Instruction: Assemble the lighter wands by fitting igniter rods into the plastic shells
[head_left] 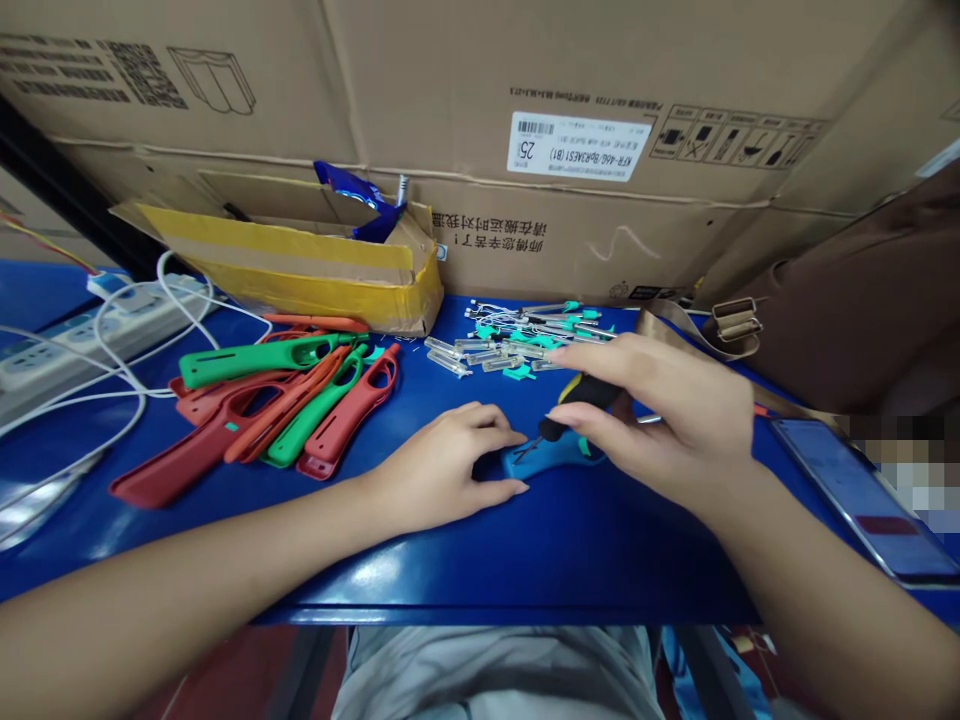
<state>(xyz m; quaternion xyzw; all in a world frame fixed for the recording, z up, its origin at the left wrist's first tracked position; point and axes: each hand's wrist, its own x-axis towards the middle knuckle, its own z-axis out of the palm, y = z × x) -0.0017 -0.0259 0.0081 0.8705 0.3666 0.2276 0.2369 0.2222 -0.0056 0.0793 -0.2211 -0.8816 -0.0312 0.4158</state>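
On the blue table, my left hand [457,460] pinches the left end of a blue lighter casing [559,455] between fingers and thumb. The casing lies flat, with a bit of green showing on it. My right hand [660,415] grips a screwdriver [589,392] by its black and yellow handle. Its thin shaft slants down to the casing's left end, close to my left fingertips; whether the tip sits in a screw I cannot tell. Beyond my hands lies a heap of clear lighter tanks [499,355] with teal parts and thin wires.
Red, orange and green lighter casings [349,415] are piled at left. Behind them stands a yellow-taped cardboard box [300,265]. A white power strip [97,335] with loose cables lies far left. At right are a phone [862,500] and a strap with a buckle [735,320]. Large cartons [420,100] wall the back.
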